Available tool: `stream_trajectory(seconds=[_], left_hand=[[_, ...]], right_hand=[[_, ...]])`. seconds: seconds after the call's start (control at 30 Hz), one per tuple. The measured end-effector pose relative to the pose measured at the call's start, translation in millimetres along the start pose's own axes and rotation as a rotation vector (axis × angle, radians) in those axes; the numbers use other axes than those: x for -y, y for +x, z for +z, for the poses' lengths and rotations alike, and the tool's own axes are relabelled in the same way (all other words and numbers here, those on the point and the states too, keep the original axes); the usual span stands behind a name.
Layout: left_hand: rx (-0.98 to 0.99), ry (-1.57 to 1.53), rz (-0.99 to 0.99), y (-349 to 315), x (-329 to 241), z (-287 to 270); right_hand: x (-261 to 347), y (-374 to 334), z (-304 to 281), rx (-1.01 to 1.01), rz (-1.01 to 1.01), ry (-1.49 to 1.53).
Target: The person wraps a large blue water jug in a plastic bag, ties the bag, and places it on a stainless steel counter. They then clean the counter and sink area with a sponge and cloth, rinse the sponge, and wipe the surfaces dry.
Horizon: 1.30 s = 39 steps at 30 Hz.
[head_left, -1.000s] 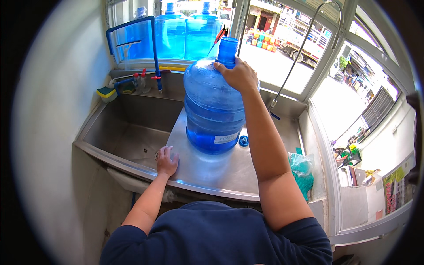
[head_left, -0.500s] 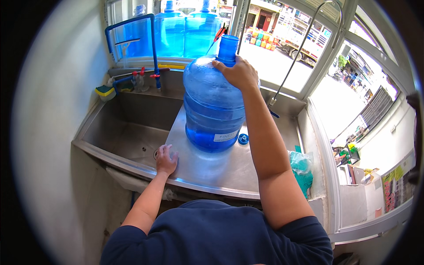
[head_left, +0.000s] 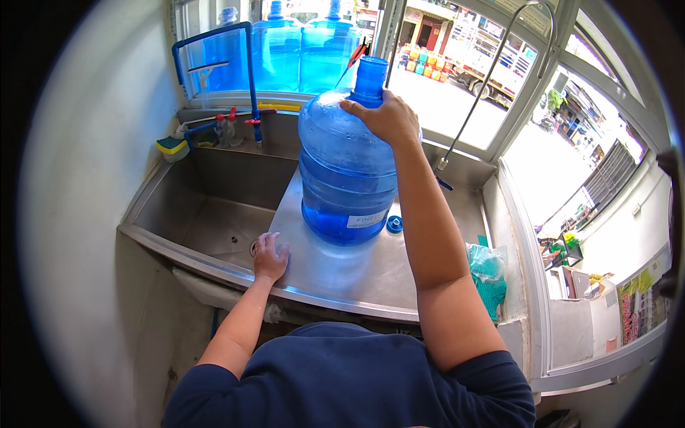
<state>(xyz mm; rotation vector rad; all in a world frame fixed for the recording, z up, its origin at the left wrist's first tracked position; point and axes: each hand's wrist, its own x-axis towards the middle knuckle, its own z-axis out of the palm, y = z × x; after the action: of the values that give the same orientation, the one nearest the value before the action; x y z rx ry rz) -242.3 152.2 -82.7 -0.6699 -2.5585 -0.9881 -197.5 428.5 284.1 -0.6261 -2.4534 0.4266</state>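
A big blue water jug [head_left: 344, 167] stands upright and uncapped on the steel counter [head_left: 335, 274]. Its lowest part is a deeper blue, and a white label sits low on the side. My right hand [head_left: 391, 118] grips the jug's shoulder beside the neck, thumb reaching across the top; its other fingers are partly hidden behind the neck. Just right of the jug's base lies a small blue cap [head_left: 394, 224]. My left hand [head_left: 271, 258] holds nothing and rests, fingers extended, on the counter's left edge beside the sink basin [head_left: 214, 214].
A blue pipe faucet [head_left: 250, 78] rises behind the basin, near a yellow-green sponge [head_left: 171, 147]. A thin metal spout [head_left: 479, 100] arches at the back right. Blue jugs [head_left: 277, 57] stand beyond the window. A green cloth [head_left: 491, 294] and plastic bag [head_left: 485, 262] lie at the right edge.
Both hands and the jug keep their places; the whole view has only shifted very slightly.
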Motion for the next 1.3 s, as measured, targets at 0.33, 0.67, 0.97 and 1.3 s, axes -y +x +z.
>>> stream_trajectory(seconds=[0.33, 0.67, 0.97, 1.3], left_hand=[[-0.025, 0.003, 0.020, -0.8, 5.2, 5.0], [-0.104, -0.019, 0.055, 0.8, 1.7, 2.8], [-0.221, -0.048, 0.078, 5.7, 19.0, 13.3], [-0.241, -0.145, 0.055, 5.5, 21.6, 14.7]], right_hand=[[-0.2, 1.0, 0.7, -0.003, 0.016, 0.012], [1.6, -0.8, -5.1, 0.051, -0.004, -0.013], [2.2, -1.9, -6.1, 0.050, -0.003, -0.008], [0.1, -0.3, 0.0, -0.001, 0.011, 0.006]])
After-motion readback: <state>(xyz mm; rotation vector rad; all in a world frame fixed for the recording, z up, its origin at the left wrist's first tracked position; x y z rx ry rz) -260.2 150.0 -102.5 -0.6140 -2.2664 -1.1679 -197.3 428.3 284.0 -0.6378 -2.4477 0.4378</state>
